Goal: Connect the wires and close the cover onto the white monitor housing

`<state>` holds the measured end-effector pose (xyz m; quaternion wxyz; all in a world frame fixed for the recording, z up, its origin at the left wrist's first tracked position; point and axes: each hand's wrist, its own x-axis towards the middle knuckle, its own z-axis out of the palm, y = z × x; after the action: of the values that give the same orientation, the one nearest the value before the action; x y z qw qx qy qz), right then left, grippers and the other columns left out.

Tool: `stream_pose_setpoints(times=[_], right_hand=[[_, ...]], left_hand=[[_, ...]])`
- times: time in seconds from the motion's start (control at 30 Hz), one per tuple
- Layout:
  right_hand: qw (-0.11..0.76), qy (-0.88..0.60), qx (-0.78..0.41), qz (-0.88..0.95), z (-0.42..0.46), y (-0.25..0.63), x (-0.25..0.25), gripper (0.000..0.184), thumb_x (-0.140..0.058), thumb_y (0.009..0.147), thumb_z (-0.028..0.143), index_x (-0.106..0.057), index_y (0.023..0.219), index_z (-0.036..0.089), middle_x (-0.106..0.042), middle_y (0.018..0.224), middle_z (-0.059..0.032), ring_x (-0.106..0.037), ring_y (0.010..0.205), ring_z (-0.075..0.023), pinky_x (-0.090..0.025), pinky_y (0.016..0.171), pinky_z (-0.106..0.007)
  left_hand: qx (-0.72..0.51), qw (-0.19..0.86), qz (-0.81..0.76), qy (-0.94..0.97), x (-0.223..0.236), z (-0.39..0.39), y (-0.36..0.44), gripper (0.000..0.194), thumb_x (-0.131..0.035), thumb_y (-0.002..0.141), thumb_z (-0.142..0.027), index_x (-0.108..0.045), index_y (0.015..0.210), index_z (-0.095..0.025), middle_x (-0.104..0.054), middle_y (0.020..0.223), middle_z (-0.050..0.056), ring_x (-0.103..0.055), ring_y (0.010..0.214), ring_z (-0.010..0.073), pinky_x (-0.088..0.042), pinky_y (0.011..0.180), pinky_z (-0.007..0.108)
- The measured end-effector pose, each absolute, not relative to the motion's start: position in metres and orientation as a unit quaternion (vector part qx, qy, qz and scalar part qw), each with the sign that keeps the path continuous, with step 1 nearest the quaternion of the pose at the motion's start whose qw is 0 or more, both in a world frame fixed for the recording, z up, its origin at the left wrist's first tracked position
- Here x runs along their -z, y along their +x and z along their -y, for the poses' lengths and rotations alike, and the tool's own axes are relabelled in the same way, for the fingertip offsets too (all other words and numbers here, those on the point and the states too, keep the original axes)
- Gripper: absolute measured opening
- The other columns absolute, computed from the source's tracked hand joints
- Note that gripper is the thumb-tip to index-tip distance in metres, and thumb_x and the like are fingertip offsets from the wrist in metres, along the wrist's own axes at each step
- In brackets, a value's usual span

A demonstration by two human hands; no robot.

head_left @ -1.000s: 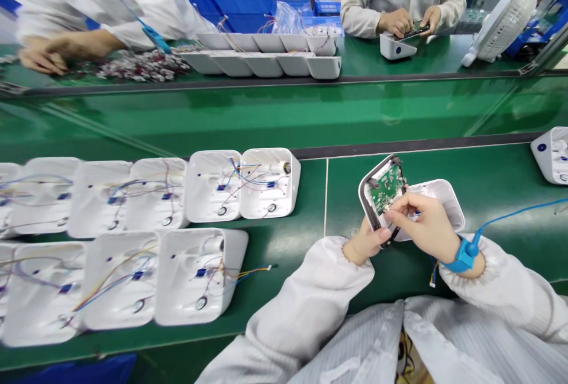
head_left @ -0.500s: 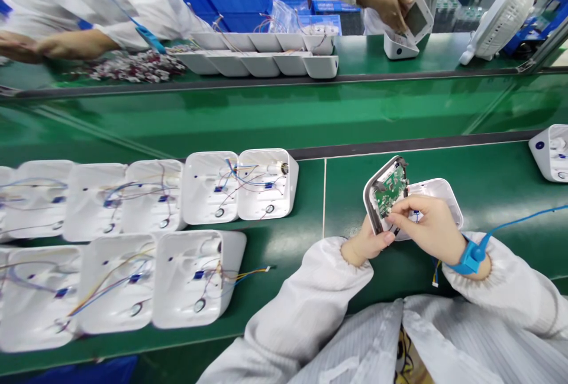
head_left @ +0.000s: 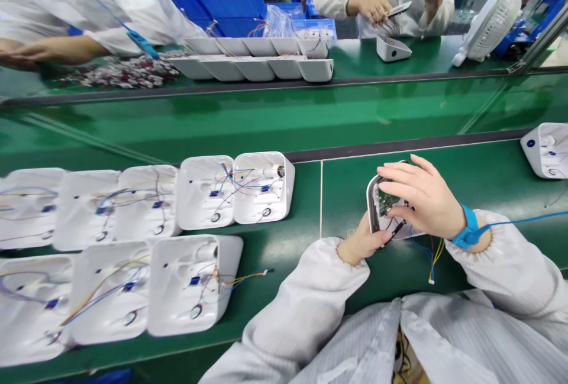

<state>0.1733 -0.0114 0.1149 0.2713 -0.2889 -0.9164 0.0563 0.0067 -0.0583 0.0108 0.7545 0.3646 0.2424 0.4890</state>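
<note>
Head view: left hand (head_left: 364,243) grips the lower edge of a white housing panel (head_left: 373,209), thumb curled over it. Right hand (head_left: 423,197) lies spread across the panel's top, fingers (head_left: 394,172) loosely open, covering most of the green circuit board (head_left: 385,203). Loose wires (head_left: 429,254) hang just below the right palm.

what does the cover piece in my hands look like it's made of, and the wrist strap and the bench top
Cover piece: apparently moulded white plastic, smooth rounded rim, green circuit board inside. Wrist strap: blue, looks like woven elastic fabric, unclear. Bench top: green mat, slight sheen, probably rubber or vinyl.
</note>
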Motion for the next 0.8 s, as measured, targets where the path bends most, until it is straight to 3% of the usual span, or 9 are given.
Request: stream_pose_setpoints(times=[0.1,0.2,0.3,0.37,0.43,0.5,0.6,0.8], right_hand=[[0.301,-0.309,-0.054,0.901,0.017,0.177,-0.117,0.033,-0.061,0.094,0.027,-0.060,0.127,0.027,-0.061,0.139,-0.0072,-0.054,0.133,-0.0266,-0.031,0.117,-0.056],[0.298,-0.334,-0.089,0.890,0.031,0.195,-0.128,0.029,-0.060,0.094,0.028,-0.063,0.123,0.028,-0.063,0.137,-0.0070,-0.057,0.129,-0.0261,-0.042,0.111,-0.051],[0.199,-0.274,-0.191,0.921,0.053,0.220,-0.135,0.027,-0.065,0.090,0.027,-0.069,0.116,0.028,-0.067,0.128,-0.0063,-0.063,0.117,-0.0237,-0.052,0.099,-0.041],[0.115,-0.241,-0.226,0.937,0.067,0.232,-0.133,0.022,-0.071,0.084,0.025,-0.074,0.105,0.026,-0.068,0.124,-0.0075,-0.061,0.118,-0.0270,-0.052,0.098,-0.043],[0.085,-0.233,-0.222,0.943,0.074,0.237,-0.127,0.008,-0.070,0.084,0.019,-0.075,0.089,0.023,-0.072,0.113,-0.0072,-0.061,0.118,-0.0286,-0.051,0.096,-0.045],[0.105,-0.222,-0.230,0.942,0.072,0.236,-0.121,0.017,-0.061,0.091,0.016,-0.074,0.083,0.023,-0.074,0.101,-0.0051,-0.063,0.111,-0.0252,-0.051,0.093,-0.043],[0.184,-0.258,-0.276,0.908,0.057,0.229,-0.116,0.022,-0.052,0.098,0.022,-0.074,0.097,0.025,-0.076,0.096,-0.0037,-0.068,0.097,-0.0191,-0.053,0.088,-0.037],[0.307,-0.436,-0.259,0.805,0.031,0.210,-0.103,0.022,-0.055,0.097,0.029,-0.074,0.105,0.025,-0.076,0.096,-0.0054,-0.070,0.091,-0.0199,-0.056,0.082,-0.034]], left_hand=[[-0.488,0.746,-0.243,0.382,-0.011,0.060,0.006,0.065,-0.088,0.063,-0.049,-0.066,0.116,-0.018,-0.066,0.123,0.011,-0.054,0.127,0.0374,-0.034,0.115,0.055],[-0.485,0.742,-0.252,0.389,-0.005,0.062,0.004,0.068,-0.088,0.063,-0.050,-0.066,0.120,-0.020,-0.064,0.128,0.010,-0.053,0.127,0.0375,-0.036,0.114,0.055],[-0.479,0.737,-0.275,0.388,0.003,0.064,0.000,0.064,-0.087,0.066,-0.050,-0.067,0.118,-0.018,-0.068,0.120,0.011,-0.056,0.124,0.0382,-0.036,0.113,0.056],[-0.477,0.734,-0.290,0.386,0.005,0.065,-0.002,0.064,-0.086,0.067,-0.049,-0.067,0.119,-0.016,-0.069,0.117,0.011,-0.056,0.124,0.0384,-0.035,0.114,0.057],[-0.474,0.734,-0.297,0.384,0.003,0.065,-0.003,0.067,-0.084,0.069,-0.050,-0.065,0.123,-0.015,-0.069,0.119,0.013,-0.054,0.127,0.0390,-0.033,0.115,0.057],[-0.474,0.734,-0.300,0.383,-0.002,0.066,-0.002,0.072,-0.083,0.070,-0.051,-0.062,0.129,-0.015,-0.067,0.124,0.013,-0.051,0.130,0.0392,-0.031,0.117,0.057],[-0.476,0.733,-0.293,0.388,-0.009,0.064,0.000,0.079,-0.083,0.068,-0.055,-0.060,0.133,-0.016,-0.065,0.129,0.014,-0.047,0.135,0.0394,-0.028,0.119,0.056],[-0.482,0.733,-0.269,0.397,-0.007,0.063,0.002,0.086,-0.086,0.060,-0.061,-0.062,0.131,-0.019,-0.061,0.135,0.013,-0.046,0.136,0.0407,-0.030,0.119,0.055]])
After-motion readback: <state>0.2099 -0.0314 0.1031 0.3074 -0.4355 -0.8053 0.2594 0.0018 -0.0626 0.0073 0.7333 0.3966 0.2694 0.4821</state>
